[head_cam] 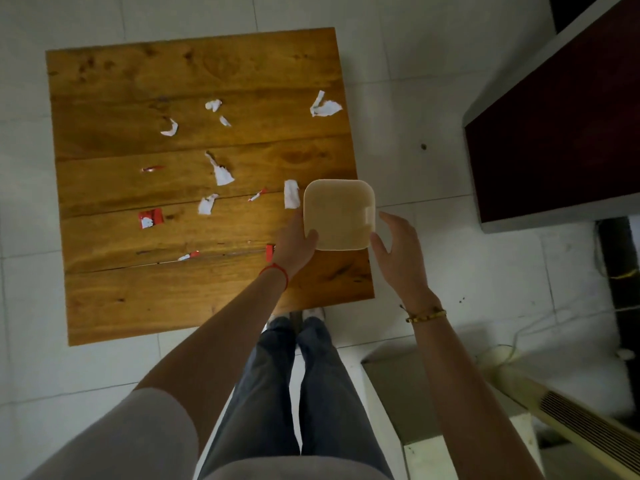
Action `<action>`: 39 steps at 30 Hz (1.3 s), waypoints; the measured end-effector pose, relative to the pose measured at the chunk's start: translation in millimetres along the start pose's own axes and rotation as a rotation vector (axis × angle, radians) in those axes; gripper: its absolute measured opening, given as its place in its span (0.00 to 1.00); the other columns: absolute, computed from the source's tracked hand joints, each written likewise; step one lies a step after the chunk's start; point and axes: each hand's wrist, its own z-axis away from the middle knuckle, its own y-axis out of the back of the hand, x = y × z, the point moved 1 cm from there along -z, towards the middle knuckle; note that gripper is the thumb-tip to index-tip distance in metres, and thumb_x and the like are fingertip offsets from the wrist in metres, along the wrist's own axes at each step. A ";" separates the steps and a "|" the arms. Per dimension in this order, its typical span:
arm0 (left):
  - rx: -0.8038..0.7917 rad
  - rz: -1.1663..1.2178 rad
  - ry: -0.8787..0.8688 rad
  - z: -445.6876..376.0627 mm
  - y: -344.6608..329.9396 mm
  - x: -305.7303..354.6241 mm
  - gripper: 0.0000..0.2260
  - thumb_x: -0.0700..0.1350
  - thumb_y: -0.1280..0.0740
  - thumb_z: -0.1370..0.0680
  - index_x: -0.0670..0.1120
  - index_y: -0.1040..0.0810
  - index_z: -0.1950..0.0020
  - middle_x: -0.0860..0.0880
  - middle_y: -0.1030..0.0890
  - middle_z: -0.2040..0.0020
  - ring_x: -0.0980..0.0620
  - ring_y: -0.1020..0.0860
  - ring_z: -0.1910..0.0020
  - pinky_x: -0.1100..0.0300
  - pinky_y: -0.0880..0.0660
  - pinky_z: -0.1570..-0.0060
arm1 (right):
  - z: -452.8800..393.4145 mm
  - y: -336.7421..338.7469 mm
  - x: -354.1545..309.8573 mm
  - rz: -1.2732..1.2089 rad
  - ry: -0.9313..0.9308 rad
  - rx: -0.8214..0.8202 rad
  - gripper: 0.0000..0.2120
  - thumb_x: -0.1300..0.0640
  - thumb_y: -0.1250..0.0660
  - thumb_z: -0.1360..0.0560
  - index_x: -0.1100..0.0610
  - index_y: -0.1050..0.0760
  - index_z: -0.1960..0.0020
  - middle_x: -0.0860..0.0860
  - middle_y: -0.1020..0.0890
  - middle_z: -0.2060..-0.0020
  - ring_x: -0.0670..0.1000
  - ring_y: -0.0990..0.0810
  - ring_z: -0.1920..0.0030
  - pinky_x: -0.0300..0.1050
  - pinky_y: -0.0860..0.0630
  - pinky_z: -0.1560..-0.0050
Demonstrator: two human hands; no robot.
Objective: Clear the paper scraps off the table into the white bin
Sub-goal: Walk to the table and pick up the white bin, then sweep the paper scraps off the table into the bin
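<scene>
The white bin [339,213], a square tub with rounded corners seen from above, hangs over the right edge of the wooden table [194,285]. My left hand [296,242] grips its left rim, thumb hooked over the near corner. My right hand [398,247] is beside the bin's right side, fingers spread, not clearly touching it. Several paper scraps lie on the table: a white strip [291,193] just left of the bin, a torn white piece [221,171] mid-table, a large white one [323,106] at the far right edge, and a red-and-white scrap [150,218] on the left.
White tiled floor surrounds the table. A dark red cabinet [561,133] with a grey rim stands to the right. A low grey step [398,396] and a cream slatted panel [568,420] sit near my right leg. My legs stand at the table's near edge.
</scene>
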 end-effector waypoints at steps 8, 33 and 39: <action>0.087 0.095 0.076 7.5 1.1 0.8 0.18 0.39 0.44 0.22 0.46 0.31 0.33 0.51 0.24 0.47 0.56 0.24 0.59 0.66 0.27 0.66 | 2.2 -3.1 8.4 0.003 0.024 -0.006 0.21 0.50 0.38 0.21 0.56 0.32 0.30 0.53 0.26 0.33 0.52 0.30 0.32 0.47 0.34 0.32; 0.237 -0.036 0.290 231.0 101.3 -160.0 0.20 0.43 0.44 0.23 0.44 0.32 0.30 0.39 0.21 0.39 0.39 0.23 0.43 0.52 0.26 0.45 | 114.8 -92.5 -80.5 0.074 0.204 -0.168 0.22 0.49 0.40 0.20 0.55 0.34 0.28 0.54 0.29 0.31 0.53 0.34 0.30 0.49 0.31 0.34; 0.183 0.027 0.333 247.6 100.8 -199.6 0.21 0.42 0.44 0.23 0.45 0.34 0.29 0.41 0.23 0.37 0.41 0.22 0.42 0.51 0.25 0.44 | 126.7 -133.8 -94.1 0.099 0.169 -0.190 0.23 0.49 0.40 0.20 0.55 0.36 0.27 0.54 0.32 0.29 0.54 0.35 0.28 0.52 0.30 0.33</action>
